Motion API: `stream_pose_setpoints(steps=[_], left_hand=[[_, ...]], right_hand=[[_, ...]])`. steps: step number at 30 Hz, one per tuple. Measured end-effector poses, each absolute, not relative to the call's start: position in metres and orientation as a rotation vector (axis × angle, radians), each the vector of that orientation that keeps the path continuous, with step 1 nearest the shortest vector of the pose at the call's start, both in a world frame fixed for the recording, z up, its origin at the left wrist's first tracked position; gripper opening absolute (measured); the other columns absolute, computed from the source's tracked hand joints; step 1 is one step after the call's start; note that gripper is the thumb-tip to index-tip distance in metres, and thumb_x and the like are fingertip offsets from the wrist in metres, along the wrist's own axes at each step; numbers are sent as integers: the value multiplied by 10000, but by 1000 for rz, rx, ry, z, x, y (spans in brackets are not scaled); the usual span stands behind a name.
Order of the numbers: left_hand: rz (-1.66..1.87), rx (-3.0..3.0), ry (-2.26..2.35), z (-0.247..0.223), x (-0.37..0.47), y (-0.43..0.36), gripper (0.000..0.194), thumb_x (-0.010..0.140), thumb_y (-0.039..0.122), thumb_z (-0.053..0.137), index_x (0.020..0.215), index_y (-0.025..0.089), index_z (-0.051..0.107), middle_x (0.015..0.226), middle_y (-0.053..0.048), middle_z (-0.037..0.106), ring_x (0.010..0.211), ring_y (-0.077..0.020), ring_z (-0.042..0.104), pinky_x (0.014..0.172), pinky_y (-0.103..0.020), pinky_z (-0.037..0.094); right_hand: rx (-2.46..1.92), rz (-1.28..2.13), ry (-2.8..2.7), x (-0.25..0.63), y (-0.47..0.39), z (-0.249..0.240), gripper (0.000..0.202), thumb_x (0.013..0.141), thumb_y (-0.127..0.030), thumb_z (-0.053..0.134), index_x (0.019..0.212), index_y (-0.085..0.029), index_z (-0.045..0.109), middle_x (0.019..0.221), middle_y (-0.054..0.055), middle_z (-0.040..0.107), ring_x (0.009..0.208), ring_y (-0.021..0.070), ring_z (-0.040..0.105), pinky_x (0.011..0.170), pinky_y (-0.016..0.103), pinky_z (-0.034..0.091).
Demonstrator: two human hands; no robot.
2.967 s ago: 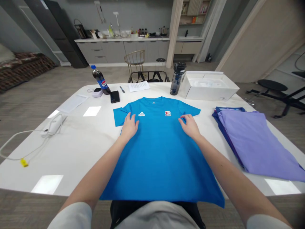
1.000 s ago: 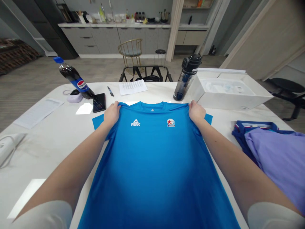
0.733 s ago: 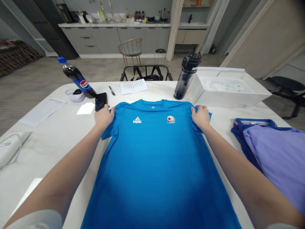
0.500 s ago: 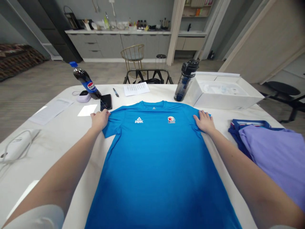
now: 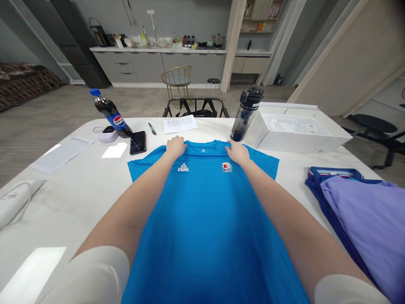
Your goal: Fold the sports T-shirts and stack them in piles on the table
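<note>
A blue T-shirt (image 5: 209, 211) lies spread front up on the white table, its collar at the far end and a white logo and a round badge on its chest. At the shoulder left of the collar, my left hand (image 5: 176, 147) is closed on the cloth with its fingers curled over the edge. My right hand (image 5: 238, 153) pinches the other shoulder, just right of the collar. Both sleeves lie out flat to the sides. The shirt's lower hem is out of view.
Beyond the shirt stand a cola bottle (image 5: 112, 115), a phone (image 5: 138, 142), a pen (image 5: 152, 128), a printed sheet (image 5: 180, 123), a dark water bottle (image 5: 246, 114) and an open white box (image 5: 300, 135). Folded clothes (image 5: 363, 211) lie at right, a white power strip (image 5: 19, 198) at left.
Both hands have moved inward from the sleeves to the shoulders beside the collar and closed on the cloth there. The sleeves now lie free of the hands.
</note>
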State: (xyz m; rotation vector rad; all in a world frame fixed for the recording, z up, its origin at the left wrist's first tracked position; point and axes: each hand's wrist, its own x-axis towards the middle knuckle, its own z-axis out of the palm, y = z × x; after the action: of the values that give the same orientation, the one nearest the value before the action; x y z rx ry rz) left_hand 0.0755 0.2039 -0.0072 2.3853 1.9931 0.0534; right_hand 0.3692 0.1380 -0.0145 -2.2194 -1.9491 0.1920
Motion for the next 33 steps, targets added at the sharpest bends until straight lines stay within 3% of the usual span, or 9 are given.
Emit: stream_pose_setpoints(steps=[4,10,14,17,21,26,33], left_hand=[[18,2187,2060,-19,92,224,325,986,298,497,1246,153,627,1229,-207,680,1164,-348,649,950,-432,477],[553,2065,2118,-39,99,226,387,1040,316,359,1359,218,554,1137,-168,719,1108,-326,677,929,-432,499],[725,2161,1846,-46,90,211,512,1053,308,320,1538,163,395,1356,-176,651,1272,-284,608,1059,-418,466],[626,2323,1782,-45,62,184,578,1047,394,360,1583,177,364,1609,-165,414,1485,-318,393,1199,-505,330],[486,2224,2069,-47,3,137,675,1040,526,306,1624,188,293,1699,-171,208,1555,-399,211,1213,-642,231],[370,2069,2211,-60,-55,98,790,1015,608,271,1633,116,256,1694,-209,194,1551,-402,224,1230,-569,255],[179,1959,2316,-60,-91,95,765,999,652,182,1642,246,259,1714,-116,182,1571,-387,156,1241,-639,133]], right_hand=[[-2304,230,-1904,352,166,-23,378,1018,-391,478,1340,-235,600,1251,150,699,1129,323,654,899,409,496],[-2296,83,-1694,344,175,-42,336,1059,-349,356,1228,-224,618,1068,128,724,1008,298,669,879,409,474],[-2074,69,-1792,347,162,-39,422,1073,-413,306,1352,-229,563,1261,150,661,1154,310,604,954,435,458],[-2060,-11,-1779,357,129,-30,535,1069,-500,253,1482,-241,473,1465,166,537,1308,330,506,1044,506,424],[-2394,38,-1585,379,71,-28,709,1027,-646,189,1577,-240,376,1658,143,310,1472,382,322,1130,662,311],[-2596,195,-1534,407,26,-44,848,992,-712,139,1637,-179,275,1693,148,238,1540,393,203,1213,646,174],[-2608,190,-1531,432,17,-50,924,948,-778,124,1652,-190,236,1715,146,155,1565,389,111,1219,659,88]])
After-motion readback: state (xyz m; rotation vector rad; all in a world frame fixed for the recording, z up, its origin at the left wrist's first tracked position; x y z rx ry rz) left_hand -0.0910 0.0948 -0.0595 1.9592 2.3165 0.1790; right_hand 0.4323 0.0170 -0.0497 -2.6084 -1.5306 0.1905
